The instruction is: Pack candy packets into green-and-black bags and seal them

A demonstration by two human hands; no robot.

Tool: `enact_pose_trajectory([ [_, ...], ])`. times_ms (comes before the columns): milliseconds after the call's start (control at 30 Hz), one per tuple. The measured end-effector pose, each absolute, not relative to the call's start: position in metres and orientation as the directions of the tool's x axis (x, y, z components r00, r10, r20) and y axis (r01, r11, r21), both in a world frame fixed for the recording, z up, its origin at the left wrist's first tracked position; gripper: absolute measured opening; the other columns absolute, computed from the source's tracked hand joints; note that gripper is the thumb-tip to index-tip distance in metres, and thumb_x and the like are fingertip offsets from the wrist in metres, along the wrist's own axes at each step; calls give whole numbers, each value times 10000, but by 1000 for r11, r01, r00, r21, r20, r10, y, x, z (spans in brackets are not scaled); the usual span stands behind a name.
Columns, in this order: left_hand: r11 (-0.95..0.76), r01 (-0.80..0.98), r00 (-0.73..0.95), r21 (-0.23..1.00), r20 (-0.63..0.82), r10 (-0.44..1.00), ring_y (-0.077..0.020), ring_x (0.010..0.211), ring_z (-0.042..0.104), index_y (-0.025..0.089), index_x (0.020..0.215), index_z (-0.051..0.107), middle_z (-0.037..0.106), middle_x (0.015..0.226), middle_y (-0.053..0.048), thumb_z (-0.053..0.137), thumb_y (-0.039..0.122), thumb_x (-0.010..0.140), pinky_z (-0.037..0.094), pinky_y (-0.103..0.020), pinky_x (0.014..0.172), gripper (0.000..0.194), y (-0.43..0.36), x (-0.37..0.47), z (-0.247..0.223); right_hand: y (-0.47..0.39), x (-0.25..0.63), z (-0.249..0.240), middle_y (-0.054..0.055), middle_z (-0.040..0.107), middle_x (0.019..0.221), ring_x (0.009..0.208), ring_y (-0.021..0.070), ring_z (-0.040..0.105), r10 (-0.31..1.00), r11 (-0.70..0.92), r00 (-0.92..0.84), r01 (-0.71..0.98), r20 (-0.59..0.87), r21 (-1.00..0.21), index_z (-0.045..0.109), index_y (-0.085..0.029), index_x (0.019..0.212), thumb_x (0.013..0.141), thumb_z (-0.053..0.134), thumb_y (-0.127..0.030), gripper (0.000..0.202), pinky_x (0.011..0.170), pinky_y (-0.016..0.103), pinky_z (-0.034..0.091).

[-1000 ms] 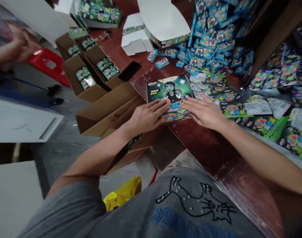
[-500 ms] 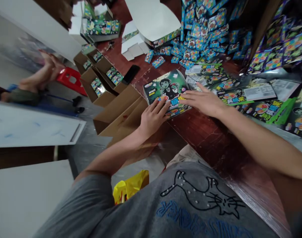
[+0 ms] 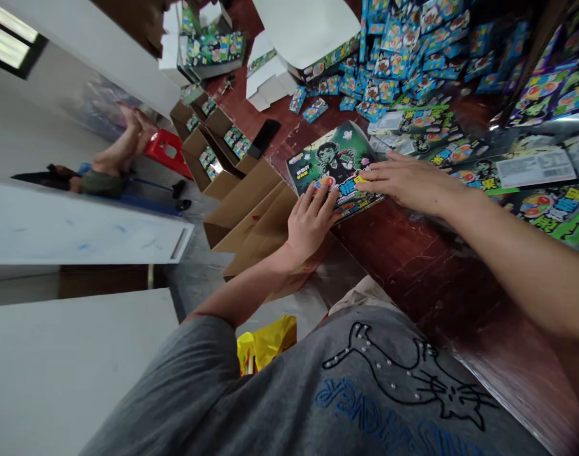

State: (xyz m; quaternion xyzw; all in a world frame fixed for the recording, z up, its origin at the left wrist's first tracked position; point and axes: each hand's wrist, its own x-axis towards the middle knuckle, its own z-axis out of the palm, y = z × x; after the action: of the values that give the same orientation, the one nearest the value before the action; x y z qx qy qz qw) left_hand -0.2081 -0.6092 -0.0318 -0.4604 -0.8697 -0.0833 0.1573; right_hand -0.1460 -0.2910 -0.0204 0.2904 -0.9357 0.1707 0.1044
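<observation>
From here: green vampire-print candy box [image 3: 337, 163] just beside the open brown carton [image 3: 244, 206] — left hand [image 3: 313, 221] nearer that carton, right hand [image 3: 406, 180] on the box's far side, both spread flat on top — long axis unclear

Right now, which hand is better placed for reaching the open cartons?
Probably the left hand: it's nearer the open cartons; the right hand touches the right side of the green box.

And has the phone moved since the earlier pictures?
No: the phone lies at the same spot on the red table, beside the brown carton; the view shifted.
</observation>
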Motion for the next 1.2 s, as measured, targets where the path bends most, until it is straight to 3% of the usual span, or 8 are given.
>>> enact_pose_trajectory([
  [100, 556, 831, -517, -8, 359, 777, -344, 1557, 550, 247, 1565, 632, 611, 1625, -97, 605, 523, 1087, 501, -532, 1291, 552, -609, -206, -32, -291, -144, -18, -10, 675, 1581, 1513, 225, 598, -513, 782, -807, -580, 292, -229, 640, -369, 1541, 963, 485, -4, 701, 1340, 573, 390],
  [233, 491, 871, -460, 7, 359, 812, -293, 1482, 636, 245, 1576, 621, 644, 1594, -68, 590, 550, 1088, 555, -449, 1250, 575, -607, -214, -24, -284, -152, -12, 13, 665, 1591, 1492, 270, 622, -534, 789, -805, -584, 257, -191, 658, -315, 1537, 927, 449, 27, 729, 1237, 529, 534],
  [367, 534, 845, -505, 30, 374, 778, -301, 1527, 589, 266, 1583, 616, 627, 1611, -68, 592, 553, 1090, 521, -478, 1281, 571, -602, -212, -36, -282, -155, -7, 0, 655, 1600, 1482, 292, 631, -538, 789, -800, -588, 265, -175, 667, -319, 1534, 937, 448, 27, 723, 1183, 503, 586],
  [533, 563, 826, -517, 17, 421, 746, -366, 1579, 514, 250, 1550, 647, 620, 1614, -97, 627, 534, 1076, 486, -552, 1294, 552, -604, -203, -50, -294, -138, -1, 16, 668, 1586, 1503, 293, 611, -497, 823, -840, -536, 220, -189, 689, -301, 1514, 1010, 421, -8, 641, 1194, 498, 576],
  [733, 405, 910, -407, 92, 384, 828, -276, 1547, 570, 248, 1580, 599, 647, 1597, -92, 610, 414, 1108, 487, -464, 1308, 500, -617, -217, -34, -302, -122, -7, -18, 592, 1661, 1585, 210, 519, -437, 820, -873, -486, 218, -301, 606, -344, 1588, 1046, 422, -31, 652, 1310, 448, 472],
  [933, 499, 861, -499, 98, 351, 793, -356, 1610, 476, 286, 1558, 633, 614, 1625, -88, 595, 472, 1103, 432, -582, 1324, 492, -610, -208, -32, -300, -115, -25, -6, 512, 1724, 1664, 203, 388, -421, 831, -878, -475, 228, -291, 557, -348, 1611, 1093, 412, -92, 595, 1376, 517, 353],
  [1100, 500, 862, -495, 87, 363, 790, -295, 1458, 657, 304, 1510, 686, 703, 1527, -46, 568, 595, 1089, 563, -459, 1224, 524, -594, -210, -29, -286, -121, -25, 4, 553, 1694, 1633, 210, 448, -406, 812, -868, -486, 286, -323, 555, -334, 1626, 1072, 394, -74, 633, 1351, 508, 407],
  [1200, 543, 833, -540, 104, 364, 759, -303, 1488, 629, 320, 1524, 673, 678, 1559, -37, 542, 615, 1092, 536, -480, 1250, 539, -584, -207, -34, -278, -126, -21, -19, 576, 1674, 1597, 220, 505, -422, 795, -870, -491, 255, -357, 565, -363, 1622, 1064, 406, -86, 644, 1350, 506, 414],
])
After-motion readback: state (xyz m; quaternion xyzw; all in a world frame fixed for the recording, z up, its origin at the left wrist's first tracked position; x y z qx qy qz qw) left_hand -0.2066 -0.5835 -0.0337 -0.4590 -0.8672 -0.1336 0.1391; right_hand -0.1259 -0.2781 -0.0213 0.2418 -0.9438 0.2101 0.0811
